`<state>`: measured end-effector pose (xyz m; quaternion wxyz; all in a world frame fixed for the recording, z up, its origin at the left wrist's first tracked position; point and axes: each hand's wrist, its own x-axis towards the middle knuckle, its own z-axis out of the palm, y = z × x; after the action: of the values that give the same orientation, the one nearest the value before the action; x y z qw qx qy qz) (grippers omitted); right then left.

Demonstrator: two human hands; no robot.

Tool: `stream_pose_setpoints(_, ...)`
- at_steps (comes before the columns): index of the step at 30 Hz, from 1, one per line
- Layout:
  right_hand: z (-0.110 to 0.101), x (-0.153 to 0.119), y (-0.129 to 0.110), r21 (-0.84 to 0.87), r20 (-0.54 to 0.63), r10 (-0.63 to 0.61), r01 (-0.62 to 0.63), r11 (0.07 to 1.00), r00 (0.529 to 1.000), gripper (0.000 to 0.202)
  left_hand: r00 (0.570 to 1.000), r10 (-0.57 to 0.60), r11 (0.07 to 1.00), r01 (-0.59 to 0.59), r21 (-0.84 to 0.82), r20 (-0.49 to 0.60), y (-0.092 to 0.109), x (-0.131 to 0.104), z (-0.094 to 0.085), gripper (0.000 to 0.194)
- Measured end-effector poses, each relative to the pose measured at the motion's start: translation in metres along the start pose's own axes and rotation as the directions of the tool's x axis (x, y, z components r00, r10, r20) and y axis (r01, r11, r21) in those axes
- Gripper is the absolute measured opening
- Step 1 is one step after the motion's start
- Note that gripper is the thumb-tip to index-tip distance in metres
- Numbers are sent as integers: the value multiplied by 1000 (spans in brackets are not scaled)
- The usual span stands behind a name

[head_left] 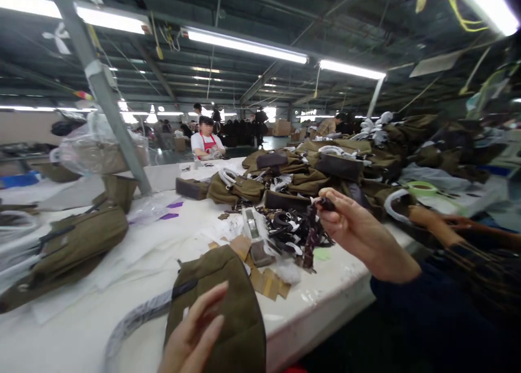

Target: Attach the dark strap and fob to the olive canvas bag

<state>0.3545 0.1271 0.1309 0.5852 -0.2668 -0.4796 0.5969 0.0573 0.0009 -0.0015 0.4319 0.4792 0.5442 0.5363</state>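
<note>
An olive bag (234, 308) with a wrapped handle (134, 321) lies on the white table. Over its near left part is my left hand (195, 335), fingers apart and holding nothing. My right hand (358, 232) is raised above the table, its thumb and fingers pinching a dark strap piece (310, 234) that hangs down. Beneath and behind it spreads a pile of black straps and small parts (285, 226), with brown cardboard pieces (264, 280) in front.
More olive bags (236, 188) are heaped at the back, and another bag (81, 242) lies at the left. A metal post (114, 112) rises behind. A co-worker's hand (425, 218) is at the right, near a green tape roll (423, 188).
</note>
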Motion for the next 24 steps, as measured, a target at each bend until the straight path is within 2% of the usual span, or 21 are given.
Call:
stream_pose_setpoints(2, 31, -11, 10, 4, 43, 42, -42, 999, 998, 26, 987, 79, 996, -82, 19, 139, 11, 12, 27, 60)
stream_pose_setpoints(3, 43, -16, 14, 25, 64, 65, -66, 997, 996, 28, 967, 115, 993, -120, 10, 227, 16, 17, 38, 67)
stream_pose_setpoints(4, 52, -19, 18, 51, 83, 86, -90, 995, 993, 29, 951, 128, 992, -128, -21, 281, 19, 22, 47, 65)
stream_pose_setpoints(6, 60, -22, 26, 94, 109, 116, -127, 987, 987, 29, 927, 86, 990, -37, -139, 365, 21, 24, 56, 37)
stream_pose_setpoints(7, 60, -23, 30, 102, 114, 126, -137, 985, 986, 29, 921, 45, 978, 39, -206, 387, 19, 22, 56, 26)
stream_pose_setpoints(8, 57, -24, 35, 99, 113, 133, -145, 984, 985, 29, 915, 1, 957, 116, -266, 403, 16, 17, 54, 24)
stream_pose_setpoints(10, 44, -26, 46, 73, 104, 154, -162, 984, 983, 25, 906, -73, 907, 234, -350, 416, 10, 3, 44, 29)
stream_pose_setpoints(12, 25, -32, 61, -12, 96, 189, -189, 982, 977, 21, 901, -126, 879, 295, -373, 415, 6, -13, 31, 36)
stream_pose_setpoints(14, 6, -40, 78, -213, 119, 238, -209, 954, 964, 20, 900, -175, 864, 335, -376, 399, 5, -26, 20, 39)
stream_pose_setpoints(17, -8, -58, 99, -584, 209, 276, -106, 804, 938, 22, 905, -192, 869, 337, -363, 380, 6, -38, 11, 38)
stream_pose_setpoints(19, -3, -72, 108, -691, 278, 257, 6, 723, 926, 21, 907, -172, 887, 312, -340, 384, 7, -42, 9, 37)
stream_pose_setpoints(21, 13, -85, 113, -680, 360, 229, 86, 728, 905, 19, 911, -148, 907, 280, -314, 386, 6, -44, 9, 34)
stream_pose_setpoints(24, 40, -97, 118, -605, 529, 150, 246, 757, 835, 16, 912, -101, 926, 232, -297, 398, 3, -47, 9, 30)
